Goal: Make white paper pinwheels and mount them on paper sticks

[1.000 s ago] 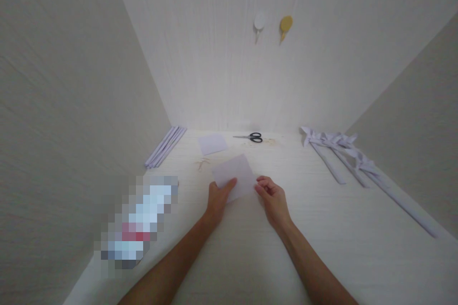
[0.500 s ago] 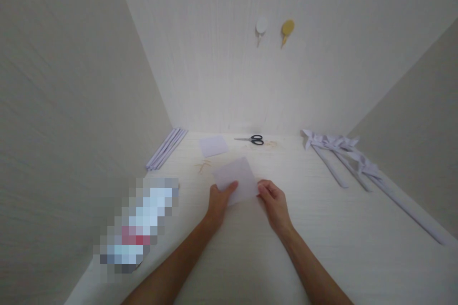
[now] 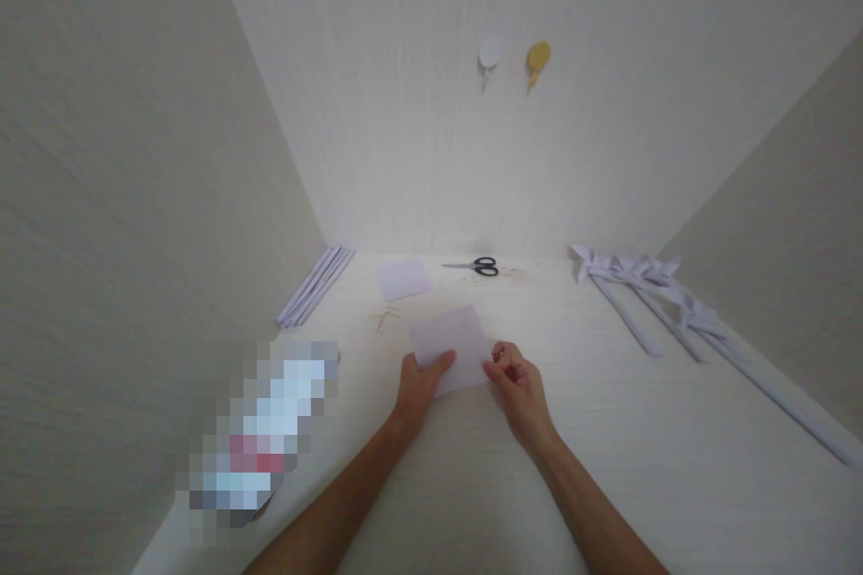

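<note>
A small sheet of white paper [image 3: 453, 343] lies on the white table [image 3: 607, 467] in front of me. My left hand [image 3: 416, 384] presses its near left corner, thumb on top. My right hand [image 3: 519, 388] pinches the sheet's near right edge between thumb and fingers. A second white paper square [image 3: 403, 278] lies flat further back. Black-handled scissors [image 3: 477, 266] rest near the back wall.
Rolled white paper sticks [image 3: 315, 284] lie along the left wall. Paper pinwheels on sticks [image 3: 664, 296] lie at the right. A blurred-out object [image 3: 260, 431] sits at the near left. A few small wooden sticks [image 3: 384, 318] lie beside the sheet. Two hooks [image 3: 512, 58] hang on the back wall.
Both hands and the sheet have shifted slightly nearer and to the right. The right hand's fingers have curled tighter on the sheet's edge.
</note>
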The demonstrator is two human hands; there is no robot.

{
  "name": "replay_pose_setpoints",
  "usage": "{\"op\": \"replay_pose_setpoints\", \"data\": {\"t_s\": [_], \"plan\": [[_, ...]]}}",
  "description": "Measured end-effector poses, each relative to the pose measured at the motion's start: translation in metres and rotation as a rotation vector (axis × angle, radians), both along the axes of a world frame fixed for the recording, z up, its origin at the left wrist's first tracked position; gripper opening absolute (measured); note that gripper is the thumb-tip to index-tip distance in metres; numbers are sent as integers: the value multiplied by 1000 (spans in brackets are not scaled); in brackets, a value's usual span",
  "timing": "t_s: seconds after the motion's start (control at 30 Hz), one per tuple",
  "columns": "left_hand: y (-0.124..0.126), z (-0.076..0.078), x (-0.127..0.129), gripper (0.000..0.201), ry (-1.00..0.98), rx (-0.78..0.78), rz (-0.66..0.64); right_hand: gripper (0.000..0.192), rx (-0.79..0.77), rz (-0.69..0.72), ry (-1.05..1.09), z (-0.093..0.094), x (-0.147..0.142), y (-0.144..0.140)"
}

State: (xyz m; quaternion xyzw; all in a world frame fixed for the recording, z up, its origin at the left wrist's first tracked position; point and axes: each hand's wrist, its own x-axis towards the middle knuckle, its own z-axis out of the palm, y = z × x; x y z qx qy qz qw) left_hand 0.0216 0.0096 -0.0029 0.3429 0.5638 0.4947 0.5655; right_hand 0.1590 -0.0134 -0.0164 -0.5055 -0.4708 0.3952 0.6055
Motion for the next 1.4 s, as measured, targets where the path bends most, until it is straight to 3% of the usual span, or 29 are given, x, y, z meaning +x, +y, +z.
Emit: {"op": "replay_pose_setpoints", "data": {"t_s": [0.2, 0.53, 0.7, 0.93, 1.03, 1.2, 1.4], "plan": [[1, -1, -1, 37, -23, -17, -7, 25, -37, 62, 60, 3, -2, -1], [-2, 0, -4, 36, 99, 17, -300, 21, -150, 44, 220, 2, -1, -3], [0, -3, -9, 25, -110, 62, -413, 15, -129, 49, 410, 1, 0, -1], [6, 4, -6, 19, -515, 66, -130, 18, -181, 76, 352, 1, -6, -1], [6, 6, -4, 27, -638, 95, -185, 25, -198, 23, 306, 5, -8, -2], [2, -3, 0, 28, -459, 149, -384, 29, -231, 35, 224, 12, -10, -3], [-1, -7, 0, 21, -140, 105, -261, 27, -229, 127, 111, 10, -13, -3]]}}
